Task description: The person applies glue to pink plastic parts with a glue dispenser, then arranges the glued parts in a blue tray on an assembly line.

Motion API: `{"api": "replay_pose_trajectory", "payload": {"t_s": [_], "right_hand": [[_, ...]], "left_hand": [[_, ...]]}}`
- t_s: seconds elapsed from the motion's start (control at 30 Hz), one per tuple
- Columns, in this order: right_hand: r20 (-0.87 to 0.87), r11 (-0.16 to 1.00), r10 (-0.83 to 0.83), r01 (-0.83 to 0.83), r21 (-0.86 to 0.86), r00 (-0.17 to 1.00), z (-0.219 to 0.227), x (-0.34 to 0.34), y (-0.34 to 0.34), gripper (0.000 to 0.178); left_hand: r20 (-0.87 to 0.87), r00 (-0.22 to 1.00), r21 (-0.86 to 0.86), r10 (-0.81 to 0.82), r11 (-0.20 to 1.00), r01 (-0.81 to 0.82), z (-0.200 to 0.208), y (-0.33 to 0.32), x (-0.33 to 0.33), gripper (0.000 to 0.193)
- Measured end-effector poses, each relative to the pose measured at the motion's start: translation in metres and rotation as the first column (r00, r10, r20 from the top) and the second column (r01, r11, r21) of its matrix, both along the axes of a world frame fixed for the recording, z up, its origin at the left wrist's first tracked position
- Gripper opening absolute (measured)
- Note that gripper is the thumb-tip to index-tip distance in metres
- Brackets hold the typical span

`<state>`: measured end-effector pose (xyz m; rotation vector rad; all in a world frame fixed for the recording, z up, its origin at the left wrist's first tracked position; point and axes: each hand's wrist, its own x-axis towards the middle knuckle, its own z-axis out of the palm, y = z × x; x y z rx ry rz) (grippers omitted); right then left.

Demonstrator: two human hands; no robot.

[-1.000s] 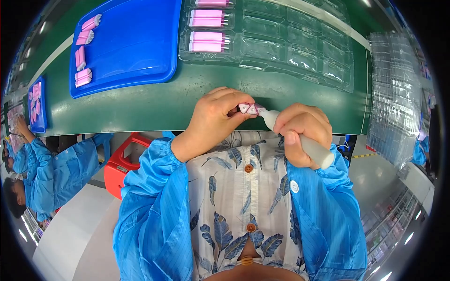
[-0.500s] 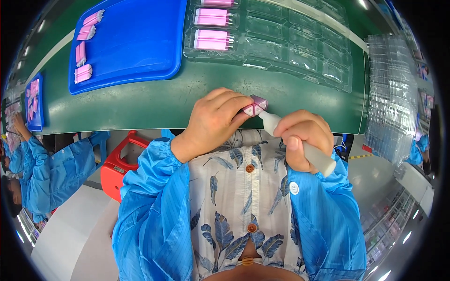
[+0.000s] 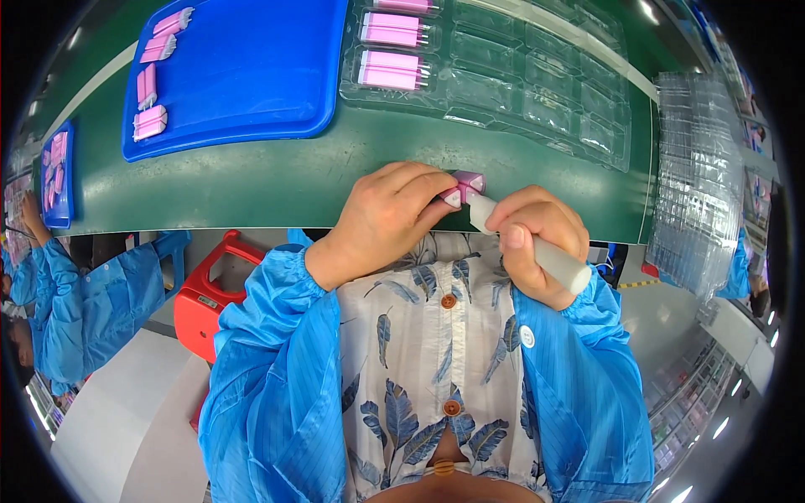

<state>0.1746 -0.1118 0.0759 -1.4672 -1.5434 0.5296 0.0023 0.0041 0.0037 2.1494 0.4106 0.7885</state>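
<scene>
My left hand is closed in a pinch on a small pink block with pale end faces, held over the near edge of the table. My right hand wraps round a white bottle-shaped tool with a tapered nose. Its narrow tip meets the block's end face; the exact contact is too small to make out. Part of the block lies hidden behind my left fingers.
Beyond my hands on the green table are a blue tray with several pink blocks and a clear compartmented tray partly filled with them. Stacked clear trays stand right. A red stool and a person in blue are left.
The block has turned slightly in my left fingers and shifted a little right. My right hand has moved slightly up and left, with the tool's rear end raised. The whole view has shifted a little.
</scene>
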Motion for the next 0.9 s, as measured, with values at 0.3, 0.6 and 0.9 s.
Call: {"api": "replay_pose_trajectory", "payload": {"t_s": [0.3,0.6,0.9], "right_hand": [[0.061,0.993,0.065,-0.071,0.097,0.996,0.001,-0.007,-0.010,0.013],[0.117,0.998,0.044,-0.050,0.047,0.992,-0.001,-0.011,-0.004,0.014],[-0.074,0.991,0.010,0.000,0.133,0.997,0.001,-0.001,-0.004,0.010]], "left_hand": [[-0.022,0.999,0.062,0.030,0.998,-0.029,-0.001,-0.008,0.000,0.031],[-0.022,0.999,0.047,0.023,0.999,-0.022,-0.004,-0.008,0.001,0.032],[-0.045,0.999,0.029,-0.019,0.999,0.020,0.010,-0.002,0.011,0.053]]}}
